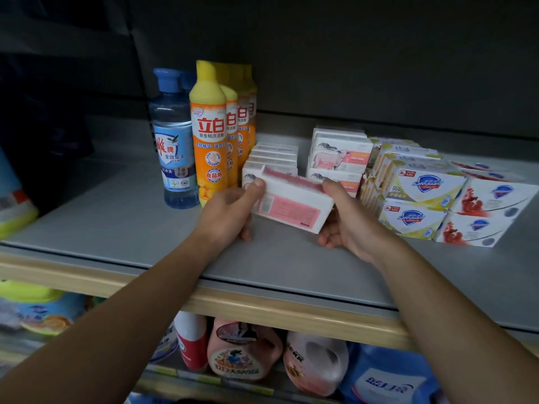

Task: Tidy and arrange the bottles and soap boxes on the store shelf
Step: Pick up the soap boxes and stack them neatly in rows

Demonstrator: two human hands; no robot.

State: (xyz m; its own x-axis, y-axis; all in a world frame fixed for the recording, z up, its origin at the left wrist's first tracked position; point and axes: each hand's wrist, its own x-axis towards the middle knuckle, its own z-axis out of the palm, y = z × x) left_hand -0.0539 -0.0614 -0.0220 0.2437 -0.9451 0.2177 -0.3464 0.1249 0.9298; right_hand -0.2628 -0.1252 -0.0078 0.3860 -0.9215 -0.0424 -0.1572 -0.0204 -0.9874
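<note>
Both hands hold a white and pink soap box [291,204] tilted above the grey shelf [116,223]. My left hand [233,208] grips its left end with the thumb on top. My right hand [344,220] grips its right end. Behind the box lies a row of matching white soap boxes [275,156], and to their right a stack of sheep-print soap boxes [339,154]. Safeguard soap boxes [423,196] are stacked at the right. Yellow-orange detergent bottles [210,132] and a blue bottle [173,138] stand upright at the left.
The shelf has a wooden front edge [262,307]. Below it stand pink, red and blue detergent bottles [242,349]. A yellow-green and blue package [14,205] sits at the far left. Bare grey shelf surface lies in front of the bottles and under my hands.
</note>
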